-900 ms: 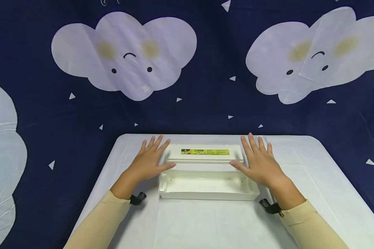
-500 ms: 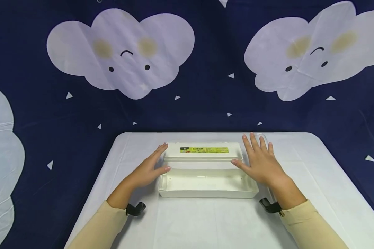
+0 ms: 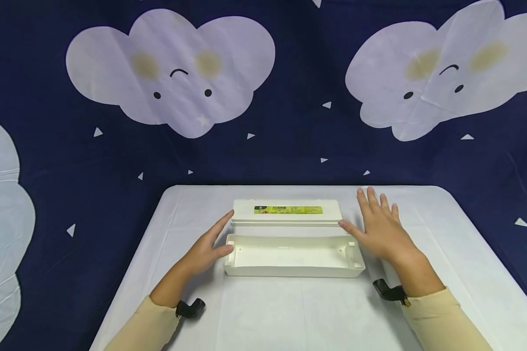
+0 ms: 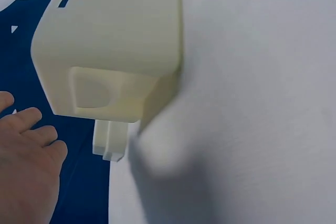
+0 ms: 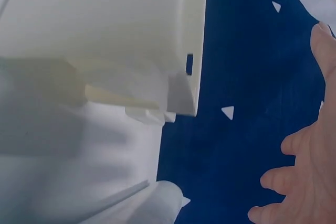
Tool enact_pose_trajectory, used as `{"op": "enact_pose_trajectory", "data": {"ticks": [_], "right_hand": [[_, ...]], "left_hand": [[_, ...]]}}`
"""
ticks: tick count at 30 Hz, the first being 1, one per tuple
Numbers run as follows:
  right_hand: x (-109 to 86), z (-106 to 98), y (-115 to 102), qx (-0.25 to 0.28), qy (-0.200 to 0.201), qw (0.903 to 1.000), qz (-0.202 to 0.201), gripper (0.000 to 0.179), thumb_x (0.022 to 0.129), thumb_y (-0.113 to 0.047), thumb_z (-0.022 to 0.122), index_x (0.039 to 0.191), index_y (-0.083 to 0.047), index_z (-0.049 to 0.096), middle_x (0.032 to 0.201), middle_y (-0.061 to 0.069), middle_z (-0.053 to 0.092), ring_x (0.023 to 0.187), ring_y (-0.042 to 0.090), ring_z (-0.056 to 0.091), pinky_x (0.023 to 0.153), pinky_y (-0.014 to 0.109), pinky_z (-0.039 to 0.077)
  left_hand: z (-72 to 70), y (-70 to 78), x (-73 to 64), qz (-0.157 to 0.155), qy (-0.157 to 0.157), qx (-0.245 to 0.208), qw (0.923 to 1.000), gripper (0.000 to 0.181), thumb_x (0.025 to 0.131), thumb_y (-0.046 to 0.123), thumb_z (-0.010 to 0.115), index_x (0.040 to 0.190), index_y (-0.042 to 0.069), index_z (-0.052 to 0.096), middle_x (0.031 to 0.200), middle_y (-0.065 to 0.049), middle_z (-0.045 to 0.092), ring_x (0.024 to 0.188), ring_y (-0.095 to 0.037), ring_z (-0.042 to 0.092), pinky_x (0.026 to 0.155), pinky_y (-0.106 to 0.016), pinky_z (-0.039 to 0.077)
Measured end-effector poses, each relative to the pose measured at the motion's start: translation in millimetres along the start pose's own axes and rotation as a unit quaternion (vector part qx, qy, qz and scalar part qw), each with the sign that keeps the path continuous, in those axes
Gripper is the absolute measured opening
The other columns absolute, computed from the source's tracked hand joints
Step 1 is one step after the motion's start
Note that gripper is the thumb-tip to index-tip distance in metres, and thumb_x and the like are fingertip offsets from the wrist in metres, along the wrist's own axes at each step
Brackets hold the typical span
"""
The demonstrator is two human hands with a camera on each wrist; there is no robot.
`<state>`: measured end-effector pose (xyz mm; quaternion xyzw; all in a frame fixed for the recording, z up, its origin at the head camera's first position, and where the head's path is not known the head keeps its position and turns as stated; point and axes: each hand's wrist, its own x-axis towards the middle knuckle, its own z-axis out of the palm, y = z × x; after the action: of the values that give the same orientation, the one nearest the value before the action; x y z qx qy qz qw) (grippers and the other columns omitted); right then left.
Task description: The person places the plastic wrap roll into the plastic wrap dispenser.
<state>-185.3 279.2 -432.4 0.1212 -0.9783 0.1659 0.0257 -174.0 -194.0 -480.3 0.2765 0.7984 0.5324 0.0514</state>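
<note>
A long white plastic box (image 3: pixel 290 271) lies open-topped on the table, its hollow facing up. Behind it is a matching white lid (image 3: pixel 290 219) with a yellow-green label (image 3: pixel 288 210). My left hand (image 3: pixel 204 253) is at the box's left end, fingers extended, thumb by the rim; whether it touches cannot be told. Over the right side, my right hand (image 3: pixel 384 234) hovers with fingers spread, its thumb near the lid's right end. Beneath that hand lies a pale roll-like cylinder (image 5: pixel 157 203), mostly hidden in the head view. Neither hand holds anything.
The white-covered table (image 3: pixel 263 317) has rounded far corners. Beyond its far edge hangs a dark blue cloth (image 3: pixel 290 161) with clouds and small triangles. A black wrist mount (image 3: pixel 191 308) is on the left wrist, and another black mount (image 3: pixel 388 291) on the right.
My left hand has turned, drawn back slightly and lowered beside the box's left end. My right hand has shifted right, off the box. Box and lid have stayed put.
</note>
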Motion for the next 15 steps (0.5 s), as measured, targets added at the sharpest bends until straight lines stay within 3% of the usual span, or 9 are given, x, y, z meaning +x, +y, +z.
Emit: {"op": "enact_pose_trajectory", "data": {"ticks": [8,15], "right_hand": [[-5.6,0.0,11.0,0.014,0.003,0.9999,0.009,0.102,0.105,-0.066,0.046,0.168,-0.003,-0.002,0.171,0.026,-0.009,0.150,0.060,-0.007,0.114,0.077,-0.010],[-13.5,-0.9,20.9,0.041,-0.005,0.9987,0.028,0.104,0.104,-0.066,0.049,0.167,-0.004,-0.006,0.170,0.025,-0.011,0.150,0.059,-0.008,0.115,0.075,-0.011]], "left_hand": [[7.6,-6.8,-9.4,0.004,-0.005,-0.045,0.9990,0.092,0.097,0.033,0.076,0.170,0.017,0.022,0.174,-0.007,0.017,0.158,-0.033,0.009,0.123,-0.064,0.010],[12.0,-11.8,-14.4,-0.012,0.008,-0.030,0.9994,0.102,0.088,0.024,0.086,0.169,0.021,0.025,0.173,-0.002,0.020,0.158,-0.031,0.014,0.125,-0.056,0.015]]}}
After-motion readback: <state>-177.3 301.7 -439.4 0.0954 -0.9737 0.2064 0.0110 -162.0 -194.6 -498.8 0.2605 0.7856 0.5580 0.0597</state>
